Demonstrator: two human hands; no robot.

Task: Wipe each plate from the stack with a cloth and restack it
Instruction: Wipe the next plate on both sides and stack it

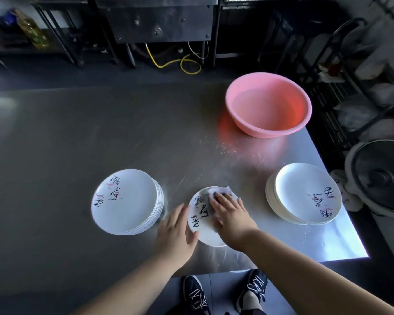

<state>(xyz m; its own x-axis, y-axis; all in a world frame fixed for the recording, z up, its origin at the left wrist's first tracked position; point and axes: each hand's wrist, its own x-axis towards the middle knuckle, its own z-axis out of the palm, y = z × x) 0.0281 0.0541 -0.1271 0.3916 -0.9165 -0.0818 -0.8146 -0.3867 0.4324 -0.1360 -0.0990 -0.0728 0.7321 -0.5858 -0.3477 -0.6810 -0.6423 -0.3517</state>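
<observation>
A single white plate (199,220) with black brush lettering lies on the steel table (77,137) near its front edge. My right hand (231,215) presses a pale cloth (221,190) flat onto the plate's far half, fingers straight. My left hand (176,230) touches the plate's left rim with straight fingers. A stack of matching plates (126,201) stands to the left. Another stack (305,193) stands at the right, close to the table's edge.
A pink basin (267,104) holding water sits at the back right of the table. Water drops speckle the steel around the plates. A round fan (382,178) stands just off the right edge. Dark kitchen equipment and a yellow hose lie beyond the table.
</observation>
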